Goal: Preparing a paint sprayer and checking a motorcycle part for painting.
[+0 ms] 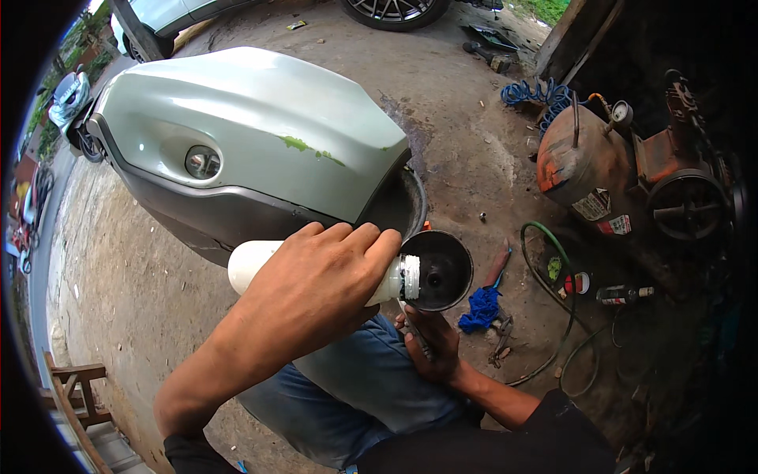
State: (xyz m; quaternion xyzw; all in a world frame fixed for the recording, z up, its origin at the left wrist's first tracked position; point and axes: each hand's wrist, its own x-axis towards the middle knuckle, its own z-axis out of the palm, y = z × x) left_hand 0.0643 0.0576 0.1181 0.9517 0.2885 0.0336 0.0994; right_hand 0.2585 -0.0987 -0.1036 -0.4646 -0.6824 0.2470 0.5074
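My left hand (316, 288) grips a white plastic bottle (251, 265), tilted sideways, its white-smeared mouth over the rim of a round black cup (442, 257). Below the cup, my right hand (434, 347) is closed around a metal handle, which looks like a spray gun's (417, 336) and is partly hidden. Behind them lies a large pale silver-green body panel (260, 110) with a dark lower edge, a round lamp (202, 162) and green scuffs; its right end rests over a dark round rim (418, 197). My jeans-clad legs are under my hands.
At right stand a rusty air compressor (584, 158) and blue coiled hose (525, 92). A green hose (553, 241), blue rag (479, 312) and bottle (620, 295) lie on concrete. A wooden bench (79, 375) is at lower left; a scooter (71, 107) and car (395, 12) are behind.
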